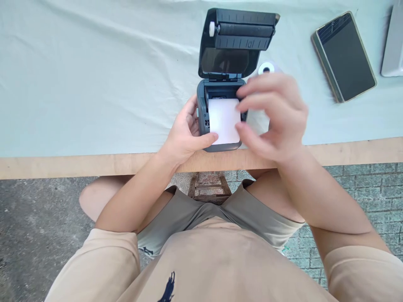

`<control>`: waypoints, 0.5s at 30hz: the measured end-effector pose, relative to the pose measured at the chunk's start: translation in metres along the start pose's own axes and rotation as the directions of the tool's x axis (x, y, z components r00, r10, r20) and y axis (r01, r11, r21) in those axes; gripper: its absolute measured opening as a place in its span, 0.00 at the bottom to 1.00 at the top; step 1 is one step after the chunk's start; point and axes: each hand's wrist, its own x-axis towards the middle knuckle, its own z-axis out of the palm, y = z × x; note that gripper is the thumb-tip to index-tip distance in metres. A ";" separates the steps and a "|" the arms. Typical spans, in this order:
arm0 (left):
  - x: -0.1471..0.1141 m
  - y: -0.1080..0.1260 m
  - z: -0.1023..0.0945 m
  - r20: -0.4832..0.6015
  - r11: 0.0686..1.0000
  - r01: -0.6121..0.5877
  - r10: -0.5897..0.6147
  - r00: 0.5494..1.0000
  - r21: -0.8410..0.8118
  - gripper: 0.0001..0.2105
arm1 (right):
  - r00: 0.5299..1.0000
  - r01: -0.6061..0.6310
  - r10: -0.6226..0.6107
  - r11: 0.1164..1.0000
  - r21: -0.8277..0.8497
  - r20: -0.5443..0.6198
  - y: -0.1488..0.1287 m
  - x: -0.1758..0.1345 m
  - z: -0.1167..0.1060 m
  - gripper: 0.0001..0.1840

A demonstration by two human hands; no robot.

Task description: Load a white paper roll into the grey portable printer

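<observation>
A small dark label printer stands at the table's front edge with its lid raised, showing a black roller and a white gear inside the lid. White paper lies over the open compartment and reaches down to the printer's front. My left hand grips the printer's left side, its thumb pressing on the paper's lower left corner. At the paper's right edge, my right hand is slightly blurred, with fingers curved and spread; nothing shows between them. Partly hidden behind it is a white paper roll.
A phone with a dark screen lies to the right on the pale cloth. Part of a light grey object enters at the right edge. The table's wooden front edge runs just above my lap.
</observation>
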 end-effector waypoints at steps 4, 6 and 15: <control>-0.001 0.000 0.000 -0.017 0.998 0.005 -0.004 1.000 0.062 0.34 | 0.968 -0.198 0.213 0.974 0.113 -0.130 0.008 0.008 0.002 0.24; -0.001 0.002 0.001 -0.040 0.997 0.018 -0.015 0.999 0.077 0.34 | 0.955 -0.241 0.273 0.942 0.232 -0.115 0.010 0.010 0.006 0.27; 0.001 0.002 0.002 -0.003 0.999 0.020 -0.020 1.000 0.048 0.33 | 0.984 -0.177 0.175 0.980 0.087 0.033 0.008 0.001 0.010 0.04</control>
